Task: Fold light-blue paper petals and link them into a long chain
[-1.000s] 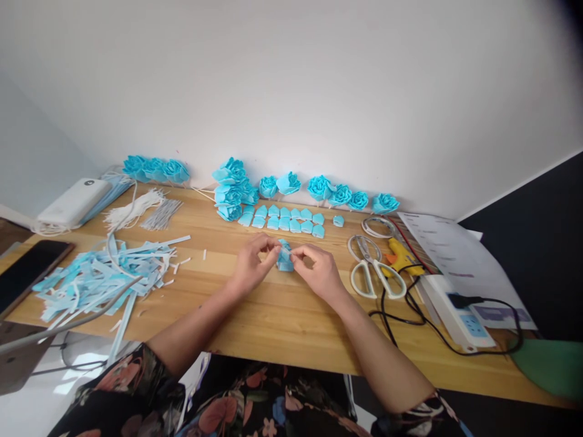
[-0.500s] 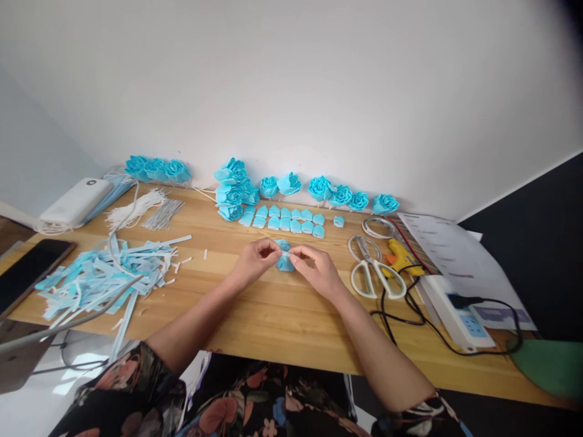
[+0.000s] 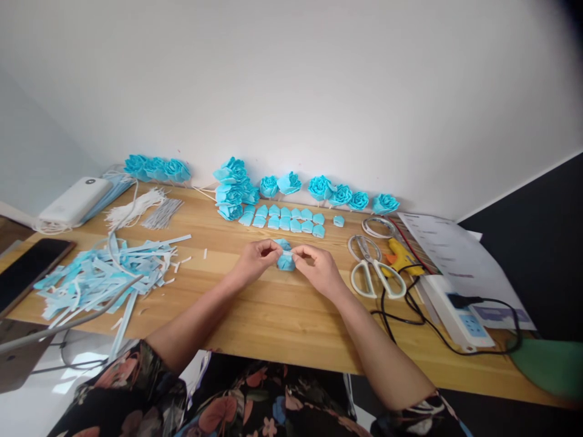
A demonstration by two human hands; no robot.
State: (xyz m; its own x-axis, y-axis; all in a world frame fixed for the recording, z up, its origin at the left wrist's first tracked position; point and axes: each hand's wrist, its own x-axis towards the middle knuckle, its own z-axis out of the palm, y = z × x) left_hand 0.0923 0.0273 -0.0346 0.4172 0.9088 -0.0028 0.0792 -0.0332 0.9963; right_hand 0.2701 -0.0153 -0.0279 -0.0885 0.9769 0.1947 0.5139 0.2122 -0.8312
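Note:
Both hands meet at the middle of the wooden table (image 3: pixel 273 315). My left hand (image 3: pixel 255 260) and my right hand (image 3: pixel 316 267) pinch a small light-blue folded piece (image 3: pixel 286 260) between their fingertips, just above the tabletop. Behind it lie two rows of similar blue folded petals (image 3: pixel 285 220). Finished blue paper roses (image 3: pixel 339 194) line the wall.
A heap of blue and white cut strips (image 3: pixel 100 273) lies at the left, with a dark phone (image 3: pixel 27 270) and a white power bank (image 3: pixel 68 203). White-handled scissors (image 3: pixel 373 273), a yellow glue gun (image 3: pixel 403 258), black cable, a white power strip (image 3: pixel 460 312) and papers (image 3: pixel 449 243) sit on the right.
The blue piece has been folded smaller and lower between the fingertips. Both hands stayed in nearly the same place.

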